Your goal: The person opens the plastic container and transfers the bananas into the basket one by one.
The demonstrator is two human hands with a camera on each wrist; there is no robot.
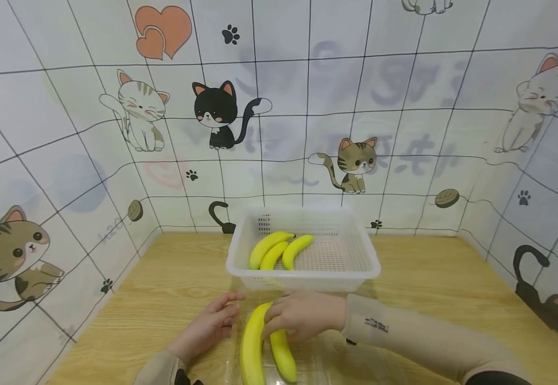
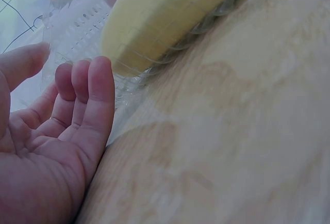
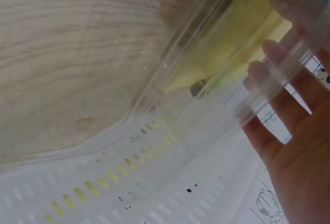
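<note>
A clear plastic box (image 1: 322, 369) lies at the table's near edge with two bananas in it. The longer banana (image 1: 252, 347) is on the left; a shorter banana (image 1: 283, 357) lies beside it. My right hand (image 1: 303, 315) is over the shorter banana's far end, its fingertips touching or close to it. In the right wrist view its fingers (image 3: 294, 95) look loosely bent, partly behind the clear wall. My left hand (image 1: 211, 326) rests by the box's left side. Its fingers (image 2: 100, 90) are relaxed, slightly bent, with nothing in the palm.
A white perforated basket (image 1: 346, 280) stands just beyond the box, against the back wall. In its left half lie three bananas (image 1: 271, 251). Cat-printed wall covering (image 1: 283, 128) encloses the wooden tabletop (image 1: 433, 278) at the back and both sides.
</note>
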